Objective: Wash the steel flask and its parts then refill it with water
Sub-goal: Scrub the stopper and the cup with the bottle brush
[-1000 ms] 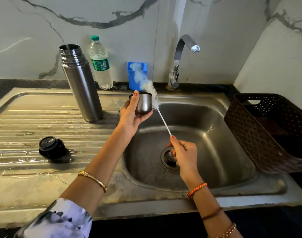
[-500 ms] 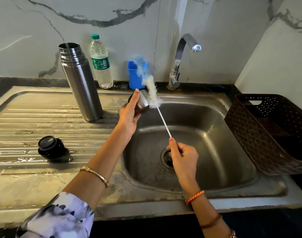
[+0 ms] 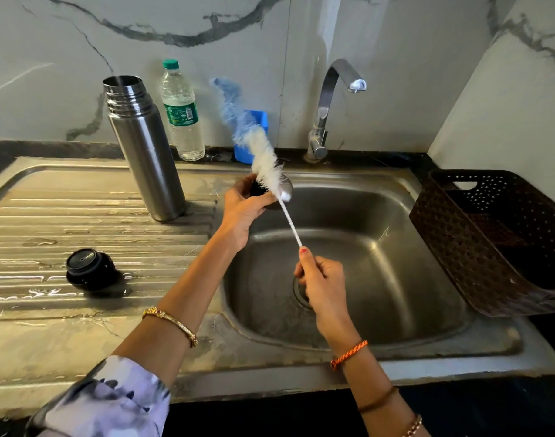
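While the left hand [image 3: 243, 206] grips the steel cup [image 3: 284, 190] over the sink [image 3: 396, 216], the right hand [image 3: 321, 279] pinches the bottle brush [image 3: 263, 162] by its wire stem. Its long axis runs toward 11 o'clock, bristles beside the cup's mouth. The flask [image 3: 143, 146] stands open on the bench at 9 o'clock, nearer the left hand.

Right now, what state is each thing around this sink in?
Steel flask: upright on the drainboard, uncapped.
Black stopper: lying apart on the wet drainboard.
Steel cup: gripped by left hand over the basin.
Bottle brush: handle gripped by right hand.
Tap: not running.
Water bottle: capped, upright.
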